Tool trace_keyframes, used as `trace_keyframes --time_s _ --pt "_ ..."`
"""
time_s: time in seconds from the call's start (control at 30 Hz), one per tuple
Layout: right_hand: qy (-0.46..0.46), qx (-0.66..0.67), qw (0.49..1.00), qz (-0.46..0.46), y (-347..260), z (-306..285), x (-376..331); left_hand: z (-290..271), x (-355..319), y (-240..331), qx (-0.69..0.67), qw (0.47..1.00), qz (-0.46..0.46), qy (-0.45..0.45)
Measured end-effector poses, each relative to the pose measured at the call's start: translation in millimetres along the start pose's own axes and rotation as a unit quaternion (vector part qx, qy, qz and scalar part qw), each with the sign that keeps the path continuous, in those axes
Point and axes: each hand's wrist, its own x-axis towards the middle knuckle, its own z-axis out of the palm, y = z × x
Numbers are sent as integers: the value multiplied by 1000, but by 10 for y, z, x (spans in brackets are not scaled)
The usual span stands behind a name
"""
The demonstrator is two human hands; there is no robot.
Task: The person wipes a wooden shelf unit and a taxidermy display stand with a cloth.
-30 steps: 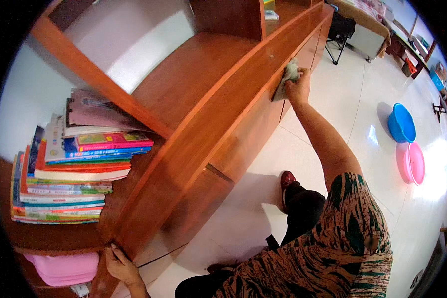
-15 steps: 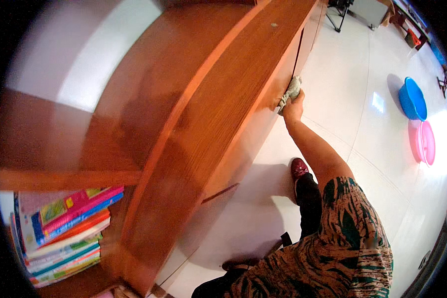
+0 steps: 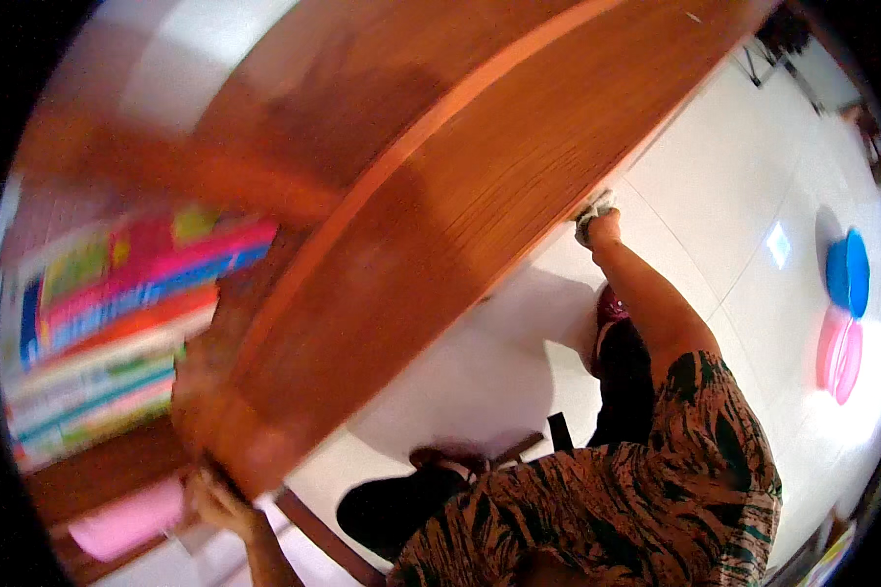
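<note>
My right hand (image 3: 605,231) is closed around a crumpled, light grey-green cloth (image 3: 593,210). The cloth presses against the outer side of a reddish-brown wooden cabinet (image 3: 519,137), just below its long top edge. At the lower left, my left hand (image 3: 221,504) grips the end corner of the same cabinet. Its fingers are slightly blurred and partly hidden by the wood. Close to that hand, a pink object (image 3: 130,520) shows beneath the shelf.
Stacked books (image 3: 137,313) with colourful covers fill a cabinet compartment at the left. On the pale tiled floor (image 3: 695,205) stand a blue basin (image 3: 849,274) and a pink basin (image 3: 844,360). My dark red shoe (image 3: 612,305) is near the cabinet.
The view has shifted, with the cabinet lying more across it. The left hand, barely visible before, now shows at the cabinet's corner. The cloth stays in my right hand against the cabinet side.
</note>
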Motion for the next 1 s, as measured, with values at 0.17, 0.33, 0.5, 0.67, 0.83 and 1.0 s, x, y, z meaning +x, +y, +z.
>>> trace_keyframes --time_s 0.17,0.33,0.5,0.67,0.83,1.0 --pt "-104 159 976 103 428 176 -375 318 -112 205 128 989 65 23" --pt "-289 170 941 51 223 164 -1364 220 -68 480 215 975 38 47" --pt "-346 178 921 25 -274 -144 -2374 106 -148 598 228 969 20 88" --pt "-402 199 887 -110 -818 -287 -3089 123 -28 632 239 969 -8 61" --pt "-359 182 880 -253 -978 -355 -3225 221 -20 727 205 978 -43 19" --pt "-268 196 919 -211 -765 89 -2959 155 -12 718 244 968 -26 48"
